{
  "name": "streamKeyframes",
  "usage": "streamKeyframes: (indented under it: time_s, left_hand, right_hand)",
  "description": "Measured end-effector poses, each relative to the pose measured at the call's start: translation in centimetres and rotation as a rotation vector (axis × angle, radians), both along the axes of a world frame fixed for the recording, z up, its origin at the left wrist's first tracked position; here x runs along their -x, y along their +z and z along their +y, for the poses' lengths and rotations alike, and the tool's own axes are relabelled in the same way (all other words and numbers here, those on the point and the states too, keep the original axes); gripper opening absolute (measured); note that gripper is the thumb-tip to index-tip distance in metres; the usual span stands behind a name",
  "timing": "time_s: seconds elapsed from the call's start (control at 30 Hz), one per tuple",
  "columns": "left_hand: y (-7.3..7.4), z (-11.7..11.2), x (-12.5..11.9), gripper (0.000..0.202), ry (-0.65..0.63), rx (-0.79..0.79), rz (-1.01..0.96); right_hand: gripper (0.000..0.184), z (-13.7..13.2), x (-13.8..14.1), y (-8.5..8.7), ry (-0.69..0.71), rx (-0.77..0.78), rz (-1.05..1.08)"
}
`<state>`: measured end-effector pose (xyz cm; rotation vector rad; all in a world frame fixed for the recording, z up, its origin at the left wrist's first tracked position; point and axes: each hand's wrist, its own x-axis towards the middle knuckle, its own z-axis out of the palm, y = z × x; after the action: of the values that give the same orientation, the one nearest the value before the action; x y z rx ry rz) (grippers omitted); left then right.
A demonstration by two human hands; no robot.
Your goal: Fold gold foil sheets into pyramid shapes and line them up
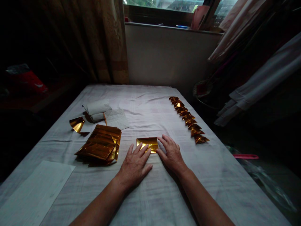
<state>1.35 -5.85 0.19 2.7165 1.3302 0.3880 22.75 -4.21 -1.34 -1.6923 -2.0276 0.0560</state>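
Observation:
A small rectangle of shiny gold foil paper [151, 142] lies flat on the cloth-covered table, in front of me. My left hand [136, 162] rests on its lower left part, fingers spread and stretched out. At the paper's right edge is my right hand [171, 153], its fingers apart and the tips touching or nearly touching that edge. Left of my hands sits a thick stack of gold foil sheets [100, 144]. Over on the right, several folded gold foil pieces [188, 119] form a slanting row.
White wrapping paper [96, 108] and a curled gold strip [77, 124] lie behind the stack. A pale sheet [37, 191] covers the near left of the table [150, 106]. Clothes [263, 81] hang at the right, beyond the table edge. A pink cup [199, 17] stands on the windowsill.

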Motion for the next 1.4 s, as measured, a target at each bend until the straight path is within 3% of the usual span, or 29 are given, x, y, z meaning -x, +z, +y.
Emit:
streamKeyframes:
  time_s: [0.47,1.0,1.4]
  left_hand:
    - [0.2,-0.1,0.1,0.048,-0.008,-0.011,-0.023]
    - [0.9,-0.7,4.9,0.047,-0.001,-0.035,0.047]
    - [1.0,-0.9,4.5,0.034,0.039,-0.163,-0.093]
  right_hand:
    - [0.042,0.0,0.0,-0.1,0.012,-0.008,-0.018]
    - [0.043,0.2,-0.1,-0.1,0.015,-0.001,0.011]
    - [0.042,0.3,-0.2,-0.4,0.006,-0.011,0.022]
